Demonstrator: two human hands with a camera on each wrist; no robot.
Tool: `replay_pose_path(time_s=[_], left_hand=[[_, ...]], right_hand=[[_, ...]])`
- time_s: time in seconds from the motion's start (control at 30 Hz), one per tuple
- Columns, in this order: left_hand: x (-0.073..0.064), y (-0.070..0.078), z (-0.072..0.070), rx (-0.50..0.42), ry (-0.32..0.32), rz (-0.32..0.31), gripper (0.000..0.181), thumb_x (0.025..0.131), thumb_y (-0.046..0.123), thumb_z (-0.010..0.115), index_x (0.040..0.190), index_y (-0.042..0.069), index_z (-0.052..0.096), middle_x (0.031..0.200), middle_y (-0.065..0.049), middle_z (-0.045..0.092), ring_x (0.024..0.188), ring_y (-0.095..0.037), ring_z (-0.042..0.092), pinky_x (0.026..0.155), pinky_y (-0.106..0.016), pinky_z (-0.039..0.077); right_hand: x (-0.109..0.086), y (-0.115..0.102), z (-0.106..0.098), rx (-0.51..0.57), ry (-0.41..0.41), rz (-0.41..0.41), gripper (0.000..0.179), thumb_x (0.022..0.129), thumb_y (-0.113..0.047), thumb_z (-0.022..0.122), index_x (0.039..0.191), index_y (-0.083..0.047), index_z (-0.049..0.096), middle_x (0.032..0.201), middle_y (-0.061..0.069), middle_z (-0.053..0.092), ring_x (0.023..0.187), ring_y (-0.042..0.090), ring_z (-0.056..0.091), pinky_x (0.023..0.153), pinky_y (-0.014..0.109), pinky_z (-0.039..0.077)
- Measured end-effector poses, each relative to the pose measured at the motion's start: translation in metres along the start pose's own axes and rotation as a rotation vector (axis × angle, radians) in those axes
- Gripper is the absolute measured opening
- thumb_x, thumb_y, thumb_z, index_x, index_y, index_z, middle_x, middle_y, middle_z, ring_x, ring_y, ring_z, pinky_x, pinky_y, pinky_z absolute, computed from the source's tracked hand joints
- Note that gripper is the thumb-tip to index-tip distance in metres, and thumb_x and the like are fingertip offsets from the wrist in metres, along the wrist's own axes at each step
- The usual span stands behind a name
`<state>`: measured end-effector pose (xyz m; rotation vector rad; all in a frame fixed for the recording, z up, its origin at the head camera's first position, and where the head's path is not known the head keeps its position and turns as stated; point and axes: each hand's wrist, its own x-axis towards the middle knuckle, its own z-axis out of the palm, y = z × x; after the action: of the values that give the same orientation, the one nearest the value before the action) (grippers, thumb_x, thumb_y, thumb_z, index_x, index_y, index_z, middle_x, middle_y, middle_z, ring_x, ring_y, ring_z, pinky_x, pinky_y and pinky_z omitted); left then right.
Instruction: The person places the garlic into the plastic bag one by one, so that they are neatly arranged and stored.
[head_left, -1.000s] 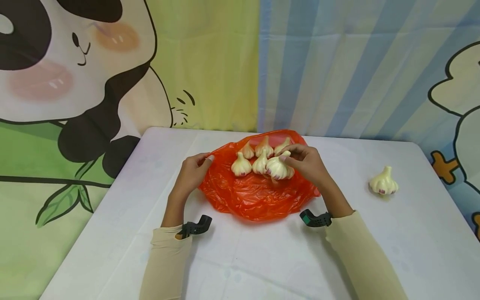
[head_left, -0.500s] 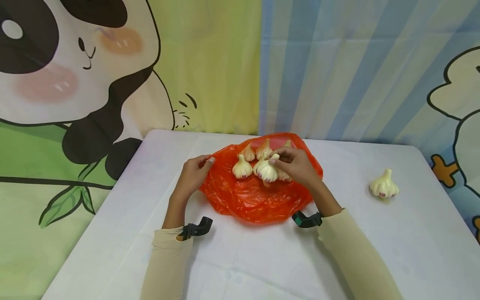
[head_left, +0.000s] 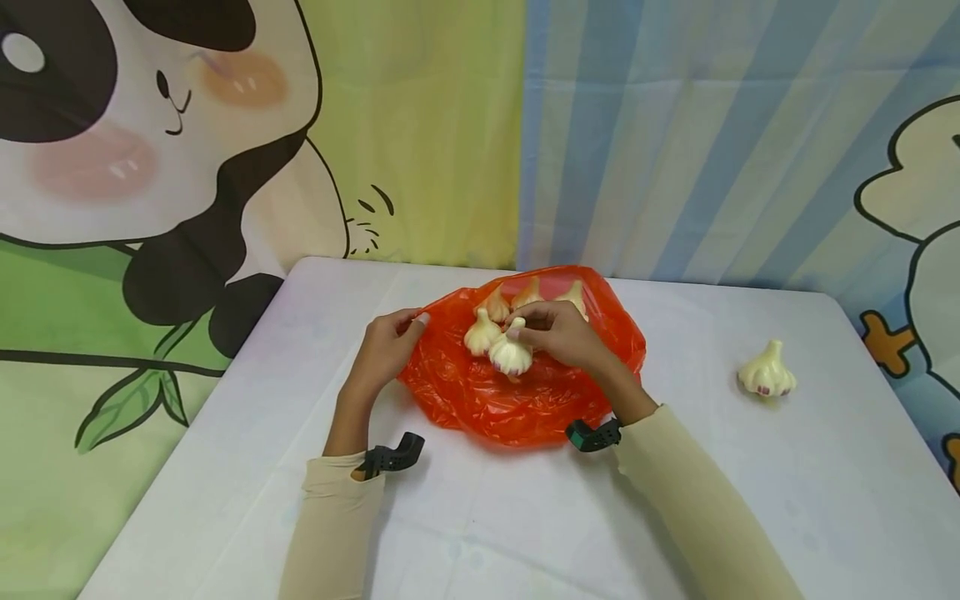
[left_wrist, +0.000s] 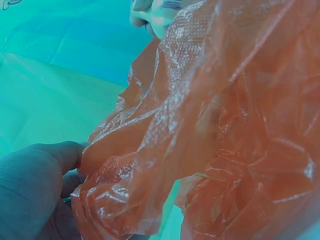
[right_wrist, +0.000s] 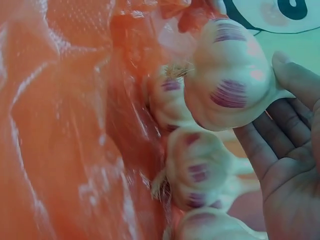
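A red plastic bag [head_left: 517, 417] lies spread with its mouth open on the white table, several garlic bulbs [head_left: 481, 335] in it. My left hand [head_left: 384, 346] pinches the bag's left rim between thumb and fingers; the left wrist view shows the crumpled film [left_wrist: 225, 150] at that hand. With the right hand [head_left: 564, 333] I hold one garlic bulb [head_left: 512, 357] by its stem, above the bag's opening. In the right wrist view this bulb [right_wrist: 232, 75] shows purple streaks and a tuft of roots, close to other bulbs [right_wrist: 197, 167]. The right hand partly hides the bulbs behind it.
Another garlic bulb [head_left: 767, 371] stands alone on the table at the right. A printed curtain [head_left: 420, 133] with a panda hangs just behind the table's back edge. Each wrist wears a black camera mount [head_left: 393, 452].
My right hand has carried the held garlic bulb leftward across the bag, from its right side to near its middle. The left hand keeps its hold on the rim.
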<state>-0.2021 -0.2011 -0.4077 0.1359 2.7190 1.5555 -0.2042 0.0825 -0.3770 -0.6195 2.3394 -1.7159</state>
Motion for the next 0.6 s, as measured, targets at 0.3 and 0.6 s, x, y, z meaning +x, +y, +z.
replay_pose_path(time_s=[0.3, 0.6], left_hand=[[0.000, -0.001, 0.000, 0.004, 0.001, -0.001, 0.045, 0.100, 0.039, 0.051, 0.130, 0.007, 0.062, 0.110, -0.007, 0.066, 0.090, -0.024, 0.060, 0.077, -0.037, 0.054], [0.002, -0.004, 0.000, 0.009, 0.010, 0.039, 0.045, 0.100, 0.040, 0.052, 0.127, 0.007, 0.064, 0.109, -0.007, 0.067, 0.095, -0.022, 0.061, 0.082, -0.041, 0.052]], right_hand=[[0.005, -0.002, 0.015, 0.009, -0.084, -0.011, 0.019, 0.090, -0.002, 0.068, 0.105, 0.009, 0.067, 0.099, 0.014, 0.068, 0.095, 0.032, 0.065, 0.076, 0.032, 0.055], [0.018, 0.034, 0.022, 0.017, -0.111, -0.016, 0.022, 0.088, -0.008, 0.072, 0.107, 0.003, 0.069, 0.101, 0.010, 0.069, 0.100, 0.026, 0.066, 0.082, 0.033, 0.054]])
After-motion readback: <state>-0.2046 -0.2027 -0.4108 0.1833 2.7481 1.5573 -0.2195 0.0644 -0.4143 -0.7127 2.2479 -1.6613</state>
